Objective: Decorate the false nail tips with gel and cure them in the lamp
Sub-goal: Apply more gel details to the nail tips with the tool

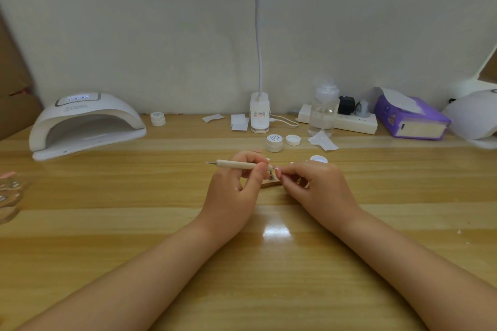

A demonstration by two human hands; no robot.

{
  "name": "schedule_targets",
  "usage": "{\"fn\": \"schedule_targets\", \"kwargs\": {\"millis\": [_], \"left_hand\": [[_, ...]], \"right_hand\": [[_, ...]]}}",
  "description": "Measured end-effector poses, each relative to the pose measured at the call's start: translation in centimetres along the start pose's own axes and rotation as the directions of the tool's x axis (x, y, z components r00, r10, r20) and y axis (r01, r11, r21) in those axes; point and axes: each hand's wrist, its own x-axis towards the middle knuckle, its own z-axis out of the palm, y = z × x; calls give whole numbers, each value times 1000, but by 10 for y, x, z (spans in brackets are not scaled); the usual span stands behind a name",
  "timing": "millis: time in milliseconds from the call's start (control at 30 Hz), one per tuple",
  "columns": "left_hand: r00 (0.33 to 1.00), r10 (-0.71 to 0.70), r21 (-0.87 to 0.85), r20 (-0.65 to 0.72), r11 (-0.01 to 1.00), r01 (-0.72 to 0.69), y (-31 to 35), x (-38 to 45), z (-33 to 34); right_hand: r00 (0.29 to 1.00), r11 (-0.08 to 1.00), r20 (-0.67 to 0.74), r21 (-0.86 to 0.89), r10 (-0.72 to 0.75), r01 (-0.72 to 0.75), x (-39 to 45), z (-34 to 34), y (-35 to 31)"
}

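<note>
Nail tip (270,182) on small stand mid-table, partly hidden. Beige dotting pen (239,164) lies horizontal above it. White curing lamp (86,122) far left, mouth facing forward, display lit.

On the counter (134,223), the curing lamp (86,123) sits far left by the wall, with a closed gel pot (158,118) just right of it. The desk lamp's clip base (259,113) stands at centre back; right of it come a pump bottle (324,110), a power strip (355,121) and a tissue pack (411,118). Both hands meet mid-counter, the left hand (231,193) holding a dotting tool (239,164) pointing left, the right hand (317,188) beside it.
</note>
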Motion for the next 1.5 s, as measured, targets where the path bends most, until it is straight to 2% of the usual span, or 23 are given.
{"fn": "schedule_targets", "kwargs": {"millis": [600, 867, 1167, 1500], "left_hand": [[1000, -4, 0, 2, 1000, 4, 0, 0, 1], [997, 5, -78, -74, 997, -11, 2, 0, 0], [999, 41, -42, 1, 998, -41, 4, -1, 1], [1000, 27, -4, 3, 1000, -27, 2, 0, 1]], "right_hand": [[1000, 1000, 20, -22, -6, 7, 0, 0, -1], [999, 1000, -40, -3, 19, -19, 0, 1, 0], [998, 1000, -62, 5, 0, 1, 1, 1, 0], [999, 1000, -45, -3, -4, 4, 0, 1, 1]]}}
